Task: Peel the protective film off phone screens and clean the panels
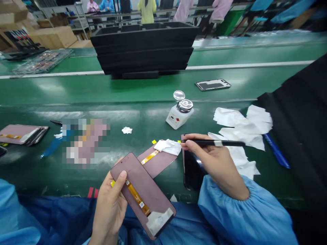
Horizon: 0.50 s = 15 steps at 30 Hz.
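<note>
The left hand (109, 204) is gripping a pinkish panel (150, 200) back side up at near centre, with the thumb curled over its left edge and the fingers closed beneath. The right hand (217, 163) is pinching a black stylus (224, 143), whose tip is pointing left at a folded wipe (168, 146) lying on a second panel (159, 161) on the green belt (127, 92). Judging by the loose wipes (242, 126) at right and the stacked panels (22, 133) at far left, work appears partway: some pieces are handled, the held one not yet.
</note>
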{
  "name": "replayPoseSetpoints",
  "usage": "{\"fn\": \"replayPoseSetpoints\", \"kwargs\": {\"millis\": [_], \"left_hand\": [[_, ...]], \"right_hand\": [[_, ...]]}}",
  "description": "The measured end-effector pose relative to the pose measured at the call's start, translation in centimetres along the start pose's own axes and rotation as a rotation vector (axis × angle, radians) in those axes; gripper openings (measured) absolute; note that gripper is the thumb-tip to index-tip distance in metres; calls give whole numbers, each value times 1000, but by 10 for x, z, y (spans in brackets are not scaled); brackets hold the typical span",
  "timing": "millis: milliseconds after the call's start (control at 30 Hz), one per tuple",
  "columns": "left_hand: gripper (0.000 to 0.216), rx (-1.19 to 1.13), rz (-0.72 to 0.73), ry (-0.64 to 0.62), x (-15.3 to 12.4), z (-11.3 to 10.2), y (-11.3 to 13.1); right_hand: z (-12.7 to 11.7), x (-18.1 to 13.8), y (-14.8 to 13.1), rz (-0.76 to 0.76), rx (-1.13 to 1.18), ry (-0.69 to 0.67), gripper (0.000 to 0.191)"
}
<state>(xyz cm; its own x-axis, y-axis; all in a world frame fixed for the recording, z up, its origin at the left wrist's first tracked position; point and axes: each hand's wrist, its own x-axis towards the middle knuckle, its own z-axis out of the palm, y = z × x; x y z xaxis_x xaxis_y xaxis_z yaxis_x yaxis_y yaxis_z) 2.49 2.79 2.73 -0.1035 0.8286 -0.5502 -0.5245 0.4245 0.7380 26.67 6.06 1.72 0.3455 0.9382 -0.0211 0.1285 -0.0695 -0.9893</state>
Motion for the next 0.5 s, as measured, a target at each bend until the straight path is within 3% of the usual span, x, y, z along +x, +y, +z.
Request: {"fn": "replayPoseSetpoints", "kwargs": {"millis": [100, 333, 500], "left_hand": [[42, -11, 4, 22, 0, 1, -1], [34, -8, 16, 18, 0, 2, -2], [38, -22, 9, 9, 2, -1, -3]], "right_hand": [[-1, 0, 4, 19, -5, -92, 37], [-1, 11, 12, -109, -192, -305, 24], [1, 6, -8, -167, -356, -338, 21]]}}
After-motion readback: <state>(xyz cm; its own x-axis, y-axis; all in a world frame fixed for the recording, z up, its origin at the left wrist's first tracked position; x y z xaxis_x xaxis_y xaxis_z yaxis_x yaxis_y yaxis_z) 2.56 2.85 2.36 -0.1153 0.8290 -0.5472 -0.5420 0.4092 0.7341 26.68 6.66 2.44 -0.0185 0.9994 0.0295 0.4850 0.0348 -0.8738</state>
